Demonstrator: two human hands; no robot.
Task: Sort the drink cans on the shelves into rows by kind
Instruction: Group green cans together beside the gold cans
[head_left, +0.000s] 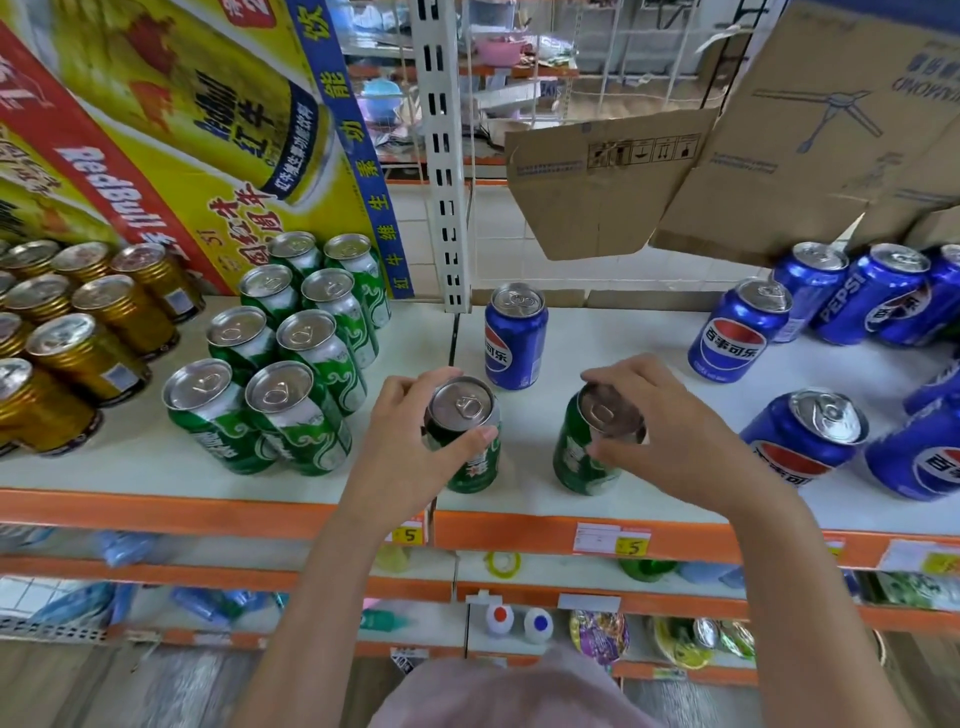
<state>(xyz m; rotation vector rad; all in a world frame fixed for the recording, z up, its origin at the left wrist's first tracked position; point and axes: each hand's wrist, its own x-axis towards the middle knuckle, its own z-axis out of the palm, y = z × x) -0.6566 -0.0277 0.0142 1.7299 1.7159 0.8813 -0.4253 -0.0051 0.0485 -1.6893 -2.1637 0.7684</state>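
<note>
Green cans (470, 441) upright, tabs up — both gripped

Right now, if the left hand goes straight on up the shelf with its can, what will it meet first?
Probably the lone blue can. The left hand holds a green can, and the blue one stands just behind it. Depth is hard to judge, so it might pass on the left.

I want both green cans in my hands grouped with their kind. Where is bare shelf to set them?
Bare shelf lies between the green cans and the lone blue can, and along the front edge beside them. Far left is crowded with gold cans, far right with blue cans.
</note>
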